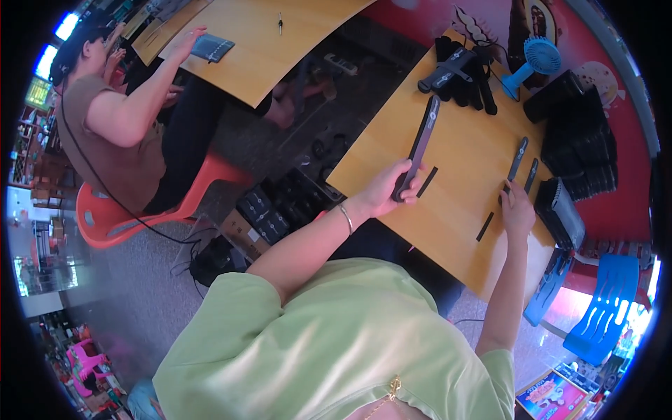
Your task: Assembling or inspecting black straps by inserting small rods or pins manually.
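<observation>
My left hand [383, 187] is closed round the lower end of a long flat black strip [424, 133] with a small pale mark, held tilted above the wooden table [392, 133]. On the table's right side, my right hand [518, 210] pinches the near end of a similar dark strip [519, 157]. Another such strip [532, 173] lies just to its right. Two thin plain black pieces lie on the table: one piece [428, 182] beside my left hand, the other piece [484, 227] left of my right wrist.
A pile of black strips [462, 77] and a blue fan [540, 57] occupy the table's far end. Black stacks [577, 147] line its right edge. At left, a person [115, 133] sits at another table [280, 49]. Blue chairs [605, 308] stand right; black packs [262, 213] sit on the floor.
</observation>
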Demonstrator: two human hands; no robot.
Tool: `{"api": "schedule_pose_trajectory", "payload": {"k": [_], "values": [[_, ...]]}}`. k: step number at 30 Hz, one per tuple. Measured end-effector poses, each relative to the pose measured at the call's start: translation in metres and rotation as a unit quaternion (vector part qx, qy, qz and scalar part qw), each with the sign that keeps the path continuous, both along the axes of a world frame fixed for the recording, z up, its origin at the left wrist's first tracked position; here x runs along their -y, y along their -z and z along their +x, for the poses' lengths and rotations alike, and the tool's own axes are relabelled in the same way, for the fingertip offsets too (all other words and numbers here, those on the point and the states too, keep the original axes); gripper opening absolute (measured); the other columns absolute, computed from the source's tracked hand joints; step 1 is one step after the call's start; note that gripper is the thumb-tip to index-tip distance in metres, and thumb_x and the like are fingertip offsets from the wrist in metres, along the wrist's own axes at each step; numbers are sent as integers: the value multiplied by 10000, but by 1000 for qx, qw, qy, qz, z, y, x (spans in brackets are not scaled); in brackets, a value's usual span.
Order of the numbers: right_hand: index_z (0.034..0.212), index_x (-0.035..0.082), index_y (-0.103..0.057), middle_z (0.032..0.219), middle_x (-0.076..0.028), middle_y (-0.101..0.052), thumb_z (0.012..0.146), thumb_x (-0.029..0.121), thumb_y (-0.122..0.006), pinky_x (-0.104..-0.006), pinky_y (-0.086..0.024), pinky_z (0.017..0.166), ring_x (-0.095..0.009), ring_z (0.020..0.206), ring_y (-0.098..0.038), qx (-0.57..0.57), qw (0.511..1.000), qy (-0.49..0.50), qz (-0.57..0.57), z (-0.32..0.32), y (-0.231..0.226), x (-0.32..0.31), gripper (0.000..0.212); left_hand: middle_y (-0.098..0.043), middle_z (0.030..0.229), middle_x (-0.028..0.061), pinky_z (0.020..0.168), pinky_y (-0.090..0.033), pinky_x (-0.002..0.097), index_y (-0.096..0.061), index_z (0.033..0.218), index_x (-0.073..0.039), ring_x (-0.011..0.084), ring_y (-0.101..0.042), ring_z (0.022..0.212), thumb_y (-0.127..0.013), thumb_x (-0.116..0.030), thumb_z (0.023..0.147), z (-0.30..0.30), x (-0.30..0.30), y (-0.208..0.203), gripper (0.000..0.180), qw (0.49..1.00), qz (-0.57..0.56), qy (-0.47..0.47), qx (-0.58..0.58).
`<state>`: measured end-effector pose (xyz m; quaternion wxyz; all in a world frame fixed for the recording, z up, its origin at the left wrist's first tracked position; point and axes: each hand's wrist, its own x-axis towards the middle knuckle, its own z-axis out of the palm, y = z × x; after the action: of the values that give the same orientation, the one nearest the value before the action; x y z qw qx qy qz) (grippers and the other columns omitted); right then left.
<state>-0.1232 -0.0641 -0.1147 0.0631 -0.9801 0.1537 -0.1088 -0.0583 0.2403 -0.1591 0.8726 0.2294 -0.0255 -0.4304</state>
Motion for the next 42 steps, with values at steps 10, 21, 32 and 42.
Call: {"api": "schedule_pose_trajectory", "payload": {"k": [10,21,32,42], "values": [[1065,59,-632,961,-65,-640,888,155,-564,-249,-452,714,-164,803,-611,56,989,6,134,-23,-25,-30,212,-463,708,25,578,-379,261,-473,1086,-53,98,-408,556,-376,-277,965,1,-3,1,272,1000,-19,-6,2],[1074,11,-567,754,-39,-606,984,249,-404,-148,-231,389,-11,437,-327,-41,809,64,582,-76,3,-82,302,-490,665,25,546,-420,274,-465,1006,-70,100,-438,528,-423,-265,944,0,1,4,209,999,-27,-14,20],[955,-3,-566,645,-56,-579,988,242,-384,-156,-266,365,-31,394,-354,-65,789,95,604,-75,16,-107,307,-537,745,40,622,-468,296,-462,1079,-66,114,-505,598,-382,-262,975,7,3,9,236,999,-3,24,21],[942,-7,-577,673,-31,-558,990,226,-375,-149,-266,387,-21,418,-351,-32,814,75,575,-80,15,-116,312,-584,1003,120,765,-536,370,-385,1225,-113,244,-630,904,-367,-347,978,1,2,0,341,994,35,31,98]]}}
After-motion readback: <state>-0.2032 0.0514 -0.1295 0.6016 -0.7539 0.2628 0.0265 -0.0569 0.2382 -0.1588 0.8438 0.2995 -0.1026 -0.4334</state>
